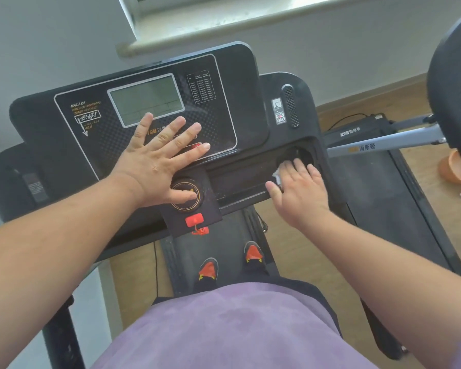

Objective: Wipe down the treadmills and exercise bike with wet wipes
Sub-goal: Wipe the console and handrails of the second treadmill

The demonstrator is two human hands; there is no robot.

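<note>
The treadmill console is taken as the landmark, and the scene is read from its left edge to its right. The left hand is laid flat on the console's lower face, just below the grey display; its fingers are spread wide and straight and nothing is held in them, while the thumb is rested on the round dial at the console's bottom centre. This placement is judged to be a brace, so that the body is steadied and the panel is kept from rocking while the other side is cleaned. The left forearm is stretched forward from the lower left, with the wrist nearly straight. Below the dial, the red safety key is seen clipped in place, and the person's orange shoes are planted on the belt beneath the console. To the right of the console face, the wet wipe is pressed into the recessed tray beside the cup holder; only a white corner of it is visible under the palm. The right hand is held palm down over it, fingers extended and slightly curved, pressing rather than pinching as far as can be told. The flat press is judged to suit scrubbing the recess floor. A second treadmill is seen well to the right of the console.
</note>
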